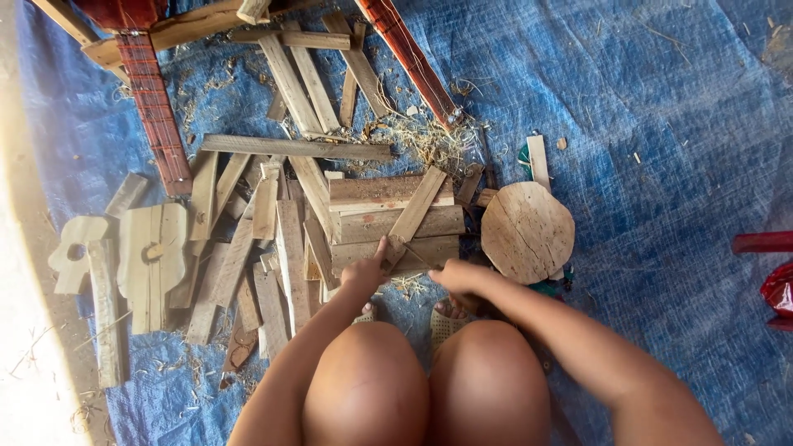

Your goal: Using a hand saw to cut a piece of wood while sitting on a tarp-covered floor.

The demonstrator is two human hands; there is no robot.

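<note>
While the person squats over a blue tarp, the left hand is seen w/ fingers curled loosely and thumb raised, pressed against the near edge of a slanted wood strip lying across stacked boards. The right hand is closed into a fist just right of it; a thin dark tool seems gripped, but what it is can't be told. Both hands are set close together, just beyond the knees.

The strip is pale, flat, narrow, tilted diagonally from near-left to far-right, resting on approx. three brownish horizontal boards.

Right of the stack, touching or nearly so, a round wooden block is laid flat. Left of the stack the tarp is crowded w/ loose slats and a pale cut-out shape; shavings are scattered on the far side. Red patterned legs are seen far left. Open tarp is left at right and far right, up to red objects at the right edge.
</note>
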